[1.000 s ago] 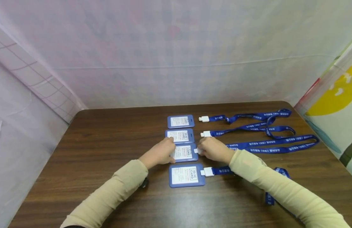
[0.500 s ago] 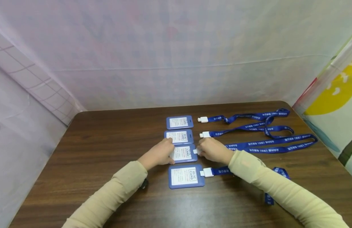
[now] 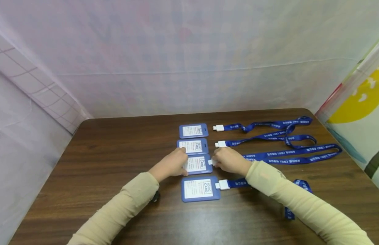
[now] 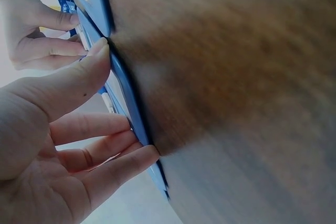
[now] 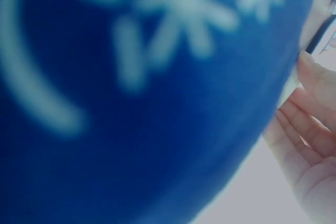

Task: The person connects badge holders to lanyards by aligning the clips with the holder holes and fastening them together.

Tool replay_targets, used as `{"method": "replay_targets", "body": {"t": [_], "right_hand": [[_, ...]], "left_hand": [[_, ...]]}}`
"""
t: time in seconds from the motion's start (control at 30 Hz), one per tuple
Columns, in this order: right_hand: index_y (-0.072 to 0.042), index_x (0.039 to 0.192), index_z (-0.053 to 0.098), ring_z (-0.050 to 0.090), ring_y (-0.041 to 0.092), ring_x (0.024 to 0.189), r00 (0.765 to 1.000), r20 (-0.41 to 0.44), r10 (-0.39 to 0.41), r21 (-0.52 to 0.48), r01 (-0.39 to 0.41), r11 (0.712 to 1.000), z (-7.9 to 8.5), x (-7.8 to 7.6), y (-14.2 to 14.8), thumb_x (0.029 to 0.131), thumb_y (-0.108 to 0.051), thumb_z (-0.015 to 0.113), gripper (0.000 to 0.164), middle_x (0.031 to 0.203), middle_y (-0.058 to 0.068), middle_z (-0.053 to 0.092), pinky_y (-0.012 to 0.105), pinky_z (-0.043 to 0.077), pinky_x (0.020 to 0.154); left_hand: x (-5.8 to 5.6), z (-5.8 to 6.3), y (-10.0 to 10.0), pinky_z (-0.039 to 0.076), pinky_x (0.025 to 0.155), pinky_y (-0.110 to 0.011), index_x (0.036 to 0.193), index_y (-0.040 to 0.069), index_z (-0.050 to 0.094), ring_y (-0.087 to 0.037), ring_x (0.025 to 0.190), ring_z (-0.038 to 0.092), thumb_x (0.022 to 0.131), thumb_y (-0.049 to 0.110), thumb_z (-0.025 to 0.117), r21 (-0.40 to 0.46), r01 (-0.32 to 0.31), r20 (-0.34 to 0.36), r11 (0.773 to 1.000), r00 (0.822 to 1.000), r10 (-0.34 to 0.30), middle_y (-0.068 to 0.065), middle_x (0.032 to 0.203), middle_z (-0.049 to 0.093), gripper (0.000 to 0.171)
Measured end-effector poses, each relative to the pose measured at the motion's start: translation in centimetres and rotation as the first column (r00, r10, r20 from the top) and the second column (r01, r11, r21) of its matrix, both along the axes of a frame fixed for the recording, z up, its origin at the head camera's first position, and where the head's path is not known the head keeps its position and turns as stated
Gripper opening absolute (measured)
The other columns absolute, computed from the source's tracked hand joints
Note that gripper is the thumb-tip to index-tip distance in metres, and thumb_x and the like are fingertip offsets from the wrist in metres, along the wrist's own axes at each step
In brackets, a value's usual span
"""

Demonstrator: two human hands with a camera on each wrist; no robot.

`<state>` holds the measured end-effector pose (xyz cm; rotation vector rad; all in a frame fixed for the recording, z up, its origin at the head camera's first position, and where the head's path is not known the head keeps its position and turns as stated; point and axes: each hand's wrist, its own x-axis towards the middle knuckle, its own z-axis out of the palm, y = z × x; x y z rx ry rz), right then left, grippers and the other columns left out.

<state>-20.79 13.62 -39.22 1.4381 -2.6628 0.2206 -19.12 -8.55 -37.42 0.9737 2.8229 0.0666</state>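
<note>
Four rows of blue ID card holders and lanyards lie on the table. My left hand [image 3: 172, 162] grips the left end of the third ID card holder [image 3: 199, 164] from the back; in the left wrist view, thumb [image 4: 98, 61] and fingers [image 4: 118, 169] hold its opposite edges. At the slotted end, my right hand [image 3: 230, 160] pinches the white clip [image 3: 211, 162] of a blue lanyard [image 3: 279, 161]; the clip is mostly hidden by the fingers. Blurred lanyard strap [image 5: 157, 114] fills much of the right wrist view.
Nearest me, another card holder [image 3: 199, 189] has a white clip [image 3: 224, 184] at its slot. Farther back lie two card holders, one middle [image 3: 193, 146] and one rear [image 3: 193, 130], each with a lanyard clip apart at its right. White cloth [image 3: 183, 68] hangs behind the table [image 3: 115, 146].
</note>
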Motion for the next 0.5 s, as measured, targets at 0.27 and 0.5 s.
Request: {"method": "replay_targets", "body": {"t": [0.27,0.5], "right_hand": [[-0.007,0.063,0.062,0.052,0.015,0.056,1.000,0.002,-0.008,0.028,0.008,1.000,0.16,-0.06,-0.13,0.067,-0.005,0.074,0.013,0.061,0.000,0.052,0.027,0.045,0.053],[-0.008,0.063,0.062,0.050,0.015,0.055,1.000,-0.002,-0.003,0.040,0.003,0.999,0.09,-0.25,-0.15,0.067,-0.005,0.074,0.013,0.060,0.000,0.051,0.027,0.044,0.052]], "left_hand": [[0.04,0.04,0.05,0.047,0.075,-0.032,0.078,-0.003,0.065,-0.022,0.078,0.050,0.065,0.027,0.082,0.001,-0.005,0.007,1.000,1.000,0.005,-0.010,0.082,0.051,0.037],[-0.01,0.05,-0.07,0.047,0.076,-0.032,0.079,-0.003,0.065,-0.022,0.078,0.050,0.064,0.027,0.082,0.000,-0.005,0.012,1.000,1.000,0.005,-0.010,0.084,0.051,0.038]]}}
